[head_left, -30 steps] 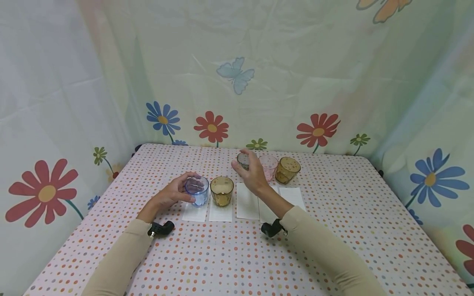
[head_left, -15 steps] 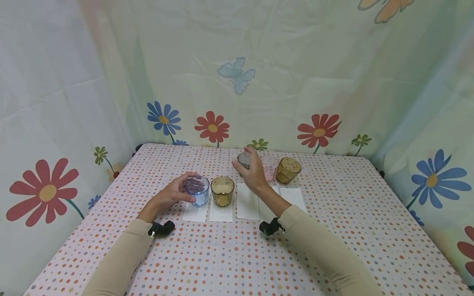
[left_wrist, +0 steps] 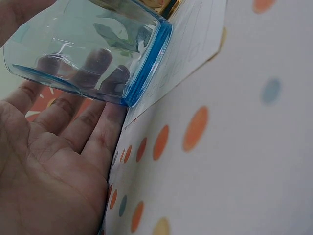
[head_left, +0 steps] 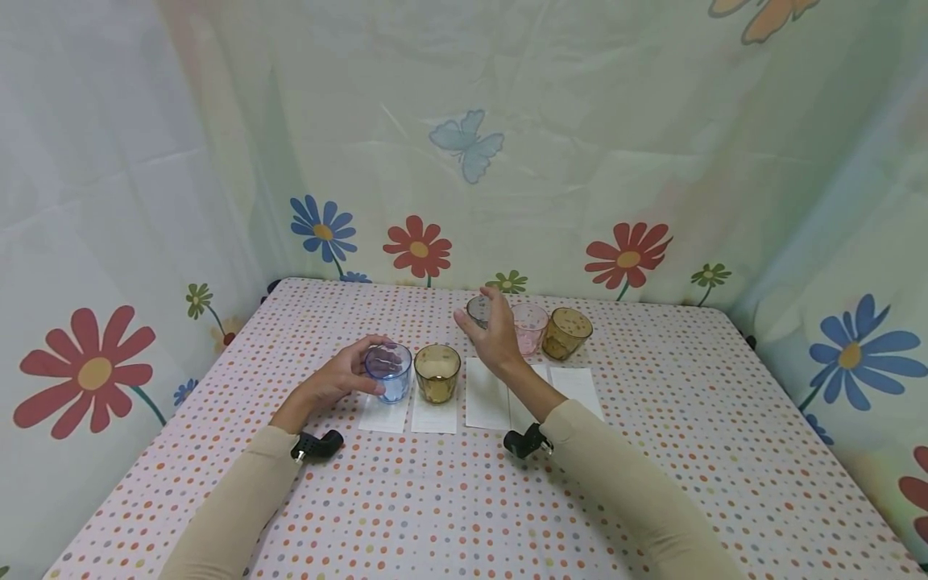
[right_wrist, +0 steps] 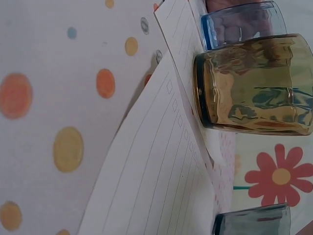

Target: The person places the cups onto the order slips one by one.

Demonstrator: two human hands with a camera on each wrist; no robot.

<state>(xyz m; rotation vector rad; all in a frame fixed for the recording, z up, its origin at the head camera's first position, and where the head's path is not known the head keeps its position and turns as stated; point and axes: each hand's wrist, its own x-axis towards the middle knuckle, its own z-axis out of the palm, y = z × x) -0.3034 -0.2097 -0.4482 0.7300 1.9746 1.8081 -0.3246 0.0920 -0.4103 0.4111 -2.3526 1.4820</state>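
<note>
Toward the worktop's [head_left: 406,499] far edge, I find the grey glass [head_left: 477,308] unmoved over the past second, so handling has not advanced; the right hand's [head_left: 500,342] grip cannot be confirmed. Farther from that edge, the left hand's [head_left: 337,379] fingers grip the blue glass [head_left: 396,382].

Near the centre of the head view, the right hand [head_left: 496,338] hides part of the grey glass [head_left: 478,309]; whether they touch cannot be told. Markings on the middle papers [head_left: 486,396] are too small to read. At the left wrist view's top edge, the blue glass [left_wrist: 80,36] is cut off
</note>
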